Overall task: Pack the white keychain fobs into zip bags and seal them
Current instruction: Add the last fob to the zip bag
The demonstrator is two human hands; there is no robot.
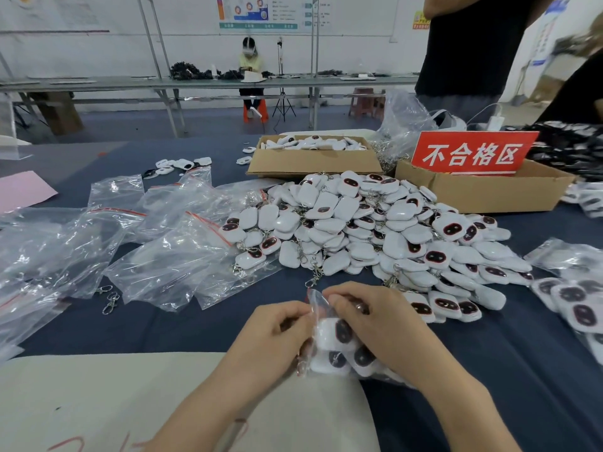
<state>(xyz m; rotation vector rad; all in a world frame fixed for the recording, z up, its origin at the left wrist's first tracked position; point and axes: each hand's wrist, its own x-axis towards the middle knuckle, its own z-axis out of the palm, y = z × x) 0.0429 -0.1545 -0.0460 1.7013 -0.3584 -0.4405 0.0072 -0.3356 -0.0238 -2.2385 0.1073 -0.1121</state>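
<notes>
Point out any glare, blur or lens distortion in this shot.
Head view: wide-angle distortion leans the far bench posts and stretches the corners; even light glints off the empty zip bags and glossy fob pile; the figure at the top right edge is motion-blurred; the left hand and right hand pinching the held bag look fairly sharp.

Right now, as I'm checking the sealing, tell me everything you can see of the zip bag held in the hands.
The zip bag is clear, thin, crinkled plastic, its mouth pointing away from the person. Inside show at least three white fobs with dark oval faces. The left hand and right hand both pinch its top edge. Whether the zip is closed cannot be told.
</notes>
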